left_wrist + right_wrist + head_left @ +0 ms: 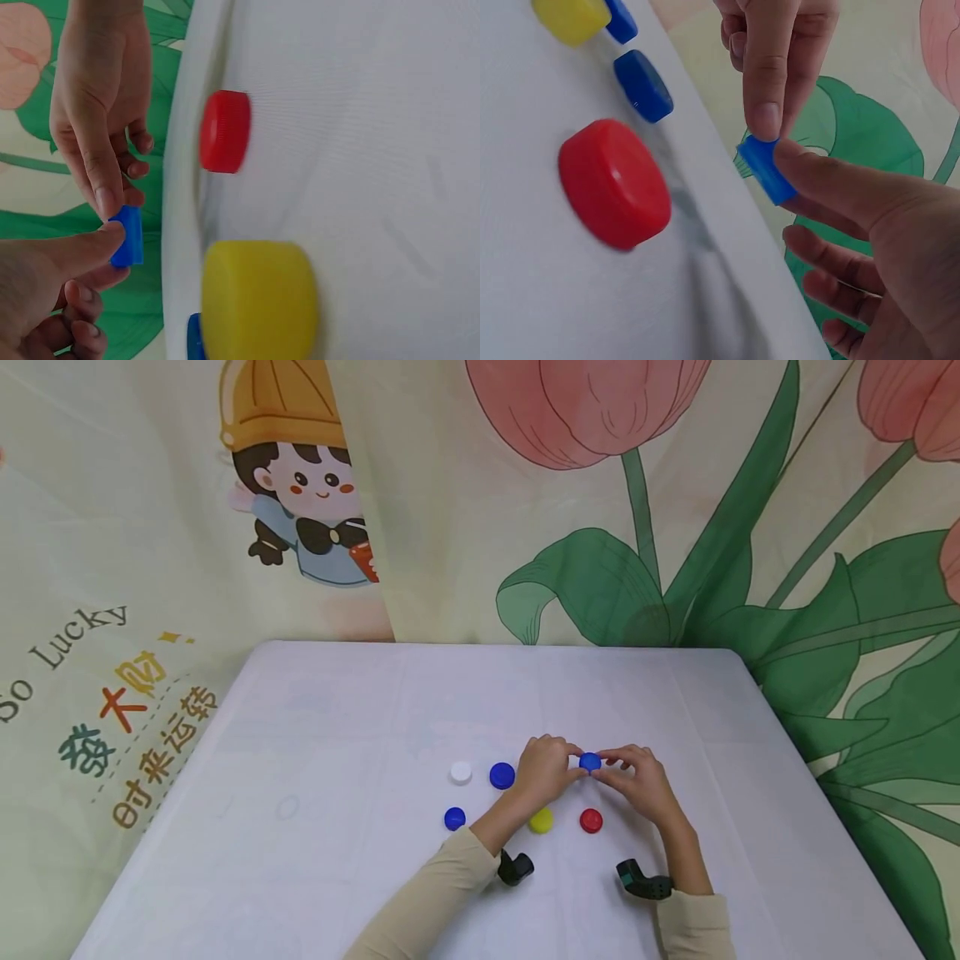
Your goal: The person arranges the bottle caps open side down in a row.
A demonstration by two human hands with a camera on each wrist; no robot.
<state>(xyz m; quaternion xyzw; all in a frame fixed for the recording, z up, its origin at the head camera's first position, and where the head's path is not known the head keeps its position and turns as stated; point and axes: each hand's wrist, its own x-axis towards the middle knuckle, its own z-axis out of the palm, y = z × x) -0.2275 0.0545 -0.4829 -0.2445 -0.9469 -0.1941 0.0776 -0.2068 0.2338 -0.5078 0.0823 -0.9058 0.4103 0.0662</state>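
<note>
Both hands pinch one small blue bottle cap (590, 762) between thumbs and fingers. My left hand (546, 768) has it from the left, my right hand (636, 781) from the right. The right wrist view shows the held blue cap (767, 169) tilted, thumb and fingertips at its edges; the right hand's other fingers are loosely bent. Nearer me on the white table (337, 718) lie a red cap (591, 821) and a yellow cap (541, 822), the yellow one beside the left forearm.
Left of the left hand are a larger blue cap (502, 775) and a white cap (461, 772). Another blue cap (454, 818) lies near the left sleeve (435, 897). A printed cloth with tulips (592, 402) hangs behind the table's far edge.
</note>
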